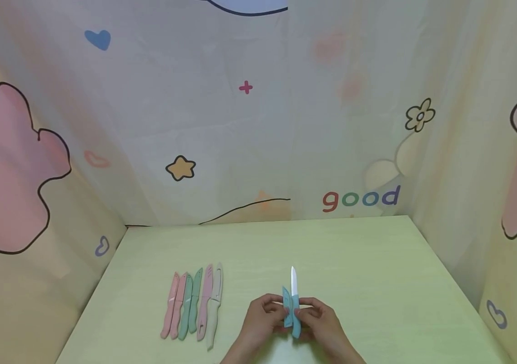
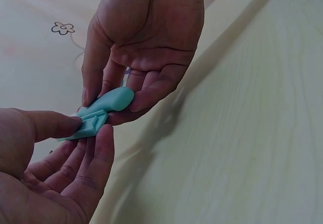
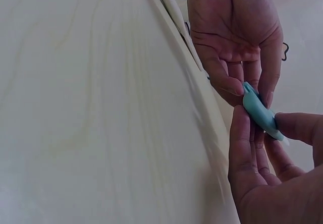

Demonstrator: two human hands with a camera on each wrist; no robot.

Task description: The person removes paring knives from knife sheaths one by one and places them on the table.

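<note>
In the head view, my right hand [image 1: 324,321] pinches the blue handle of a small paring knife [image 1: 294,290], its bare white blade pointing away from me. Close beside it, my left hand [image 1: 260,318] holds the matching blue blade sheath [image 1: 287,308] between thumb and fingers. Sheath and knife stand side by side, the blade outside the sheath. From the left wrist view, the sheath [image 2: 92,125] shows its open end next to the rounded handle end [image 2: 118,99]. In the right wrist view the handle [image 3: 260,114] lies between my right thumb and fingers, partly covering the sheath.
Left of my hands, several sheathed knives lie in a row on the pale green table [image 1: 354,263]: pink ones [image 1: 170,308], green ones [image 1: 186,308], a larger pink one [image 1: 204,303] and a white one [image 1: 214,308]. A printed curtain [image 1: 249,126] borders the table's back and sides.
</note>
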